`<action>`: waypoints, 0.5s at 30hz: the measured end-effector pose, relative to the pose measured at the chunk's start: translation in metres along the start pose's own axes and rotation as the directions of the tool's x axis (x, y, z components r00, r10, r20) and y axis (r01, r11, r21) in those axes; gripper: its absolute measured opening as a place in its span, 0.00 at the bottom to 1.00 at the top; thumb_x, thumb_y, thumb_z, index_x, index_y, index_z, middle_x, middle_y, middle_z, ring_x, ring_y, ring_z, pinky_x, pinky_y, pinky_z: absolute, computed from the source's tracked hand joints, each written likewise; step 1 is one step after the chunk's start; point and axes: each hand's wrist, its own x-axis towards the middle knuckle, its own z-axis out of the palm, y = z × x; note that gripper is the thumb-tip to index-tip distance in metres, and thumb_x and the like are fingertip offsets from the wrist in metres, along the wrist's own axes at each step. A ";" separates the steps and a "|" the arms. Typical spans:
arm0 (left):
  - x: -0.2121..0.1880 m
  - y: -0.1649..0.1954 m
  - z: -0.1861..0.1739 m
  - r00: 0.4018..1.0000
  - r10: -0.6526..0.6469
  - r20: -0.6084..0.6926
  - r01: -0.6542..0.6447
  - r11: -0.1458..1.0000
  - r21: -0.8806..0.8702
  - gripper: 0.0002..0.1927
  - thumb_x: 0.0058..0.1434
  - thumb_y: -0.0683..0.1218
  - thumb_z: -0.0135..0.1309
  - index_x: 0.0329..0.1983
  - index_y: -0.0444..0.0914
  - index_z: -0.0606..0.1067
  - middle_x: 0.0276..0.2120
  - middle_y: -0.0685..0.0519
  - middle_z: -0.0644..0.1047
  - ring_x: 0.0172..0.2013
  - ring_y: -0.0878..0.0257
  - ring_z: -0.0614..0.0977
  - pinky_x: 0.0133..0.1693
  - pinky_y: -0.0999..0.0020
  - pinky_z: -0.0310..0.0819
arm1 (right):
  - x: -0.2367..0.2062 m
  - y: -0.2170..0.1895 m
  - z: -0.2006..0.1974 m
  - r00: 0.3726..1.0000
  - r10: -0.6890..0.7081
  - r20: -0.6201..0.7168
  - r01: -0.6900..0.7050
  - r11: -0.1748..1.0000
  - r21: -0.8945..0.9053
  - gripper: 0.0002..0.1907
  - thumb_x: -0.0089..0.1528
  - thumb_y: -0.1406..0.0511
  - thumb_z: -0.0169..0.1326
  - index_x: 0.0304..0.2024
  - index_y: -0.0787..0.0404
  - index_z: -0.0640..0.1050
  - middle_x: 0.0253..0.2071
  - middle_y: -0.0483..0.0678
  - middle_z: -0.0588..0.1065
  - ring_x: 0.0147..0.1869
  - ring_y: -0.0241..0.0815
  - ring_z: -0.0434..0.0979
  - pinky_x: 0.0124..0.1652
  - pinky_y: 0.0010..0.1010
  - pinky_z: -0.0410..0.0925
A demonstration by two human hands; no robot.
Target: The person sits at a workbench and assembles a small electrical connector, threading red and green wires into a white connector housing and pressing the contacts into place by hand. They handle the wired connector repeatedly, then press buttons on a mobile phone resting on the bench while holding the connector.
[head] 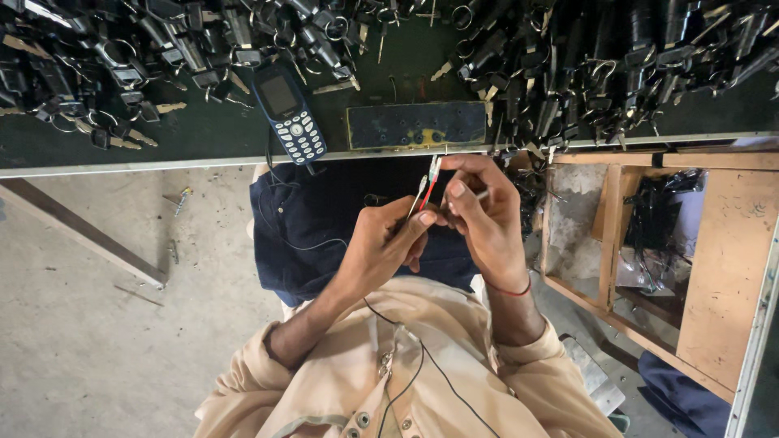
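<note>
My left hand (381,247) and my right hand (483,215) meet above my lap, just below the workbench edge (203,162). Both pinch a thin bundle of red and white wires (428,180) that sticks up from between the fingertips. My right hand's thumb and forefinger also grip a small pale piece at the wires' lower end; I cannot tell what it is. A red thread circles my right wrist. A thin black cord runs down my beige shirt.
The dark green bench top carries heaps of black-headed keys (568,65), a blue keypad phone (288,113) hanging over the edge, and a dark worn metal block (416,124). An open wooden drawer (649,235) with black cables stands at right. Concrete floor with screws lies at left.
</note>
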 end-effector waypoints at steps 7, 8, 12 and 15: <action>-0.002 -0.002 -0.003 0.999 0.041 0.001 -0.041 0.998 0.039 0.14 0.73 0.48 0.50 0.43 0.32 0.78 0.20 0.58 0.71 0.21 0.74 0.72 0.23 0.75 0.72 | 0.004 -0.001 0.001 0.999 0.040 0.020 -0.041 0.999 0.035 0.17 0.72 0.64 0.55 0.60 0.66 0.73 0.34 0.41 0.69 0.31 0.26 0.64 0.30 0.18 0.60; -0.002 -0.003 -0.003 0.998 0.054 0.011 -0.055 0.998 0.034 0.14 0.74 0.49 0.49 0.44 0.32 0.78 0.20 0.58 0.71 0.21 0.74 0.72 0.23 0.75 0.73 | 0.005 -0.001 -0.001 0.999 0.026 0.040 -0.029 0.997 0.078 0.18 0.72 0.63 0.55 0.61 0.66 0.72 0.35 0.42 0.70 0.31 0.26 0.66 0.31 0.18 0.61; -0.002 -0.006 -0.005 0.999 -0.008 -0.031 0.003 0.989 -0.150 0.16 0.76 0.49 0.44 0.46 0.32 0.76 0.19 0.59 0.67 0.18 0.74 0.67 0.20 0.76 0.65 | 0.005 -0.001 -0.007 0.994 0.012 0.109 -0.046 0.946 0.320 0.25 0.69 0.57 0.53 0.64 0.63 0.68 0.49 0.50 0.76 0.43 0.35 0.76 0.44 0.25 0.70; -0.002 -0.007 -0.010 0.999 0.039 -0.003 -0.039 0.978 -0.203 0.16 0.78 0.49 0.43 0.47 0.31 0.75 0.20 0.59 0.67 0.18 0.74 0.65 0.20 0.77 0.60 | 0.001 0.007 -0.013 0.988 -0.023 0.149 -0.014 0.971 0.240 0.24 0.73 0.56 0.53 0.65 0.65 0.71 0.51 0.52 0.75 0.48 0.36 0.75 0.48 0.26 0.69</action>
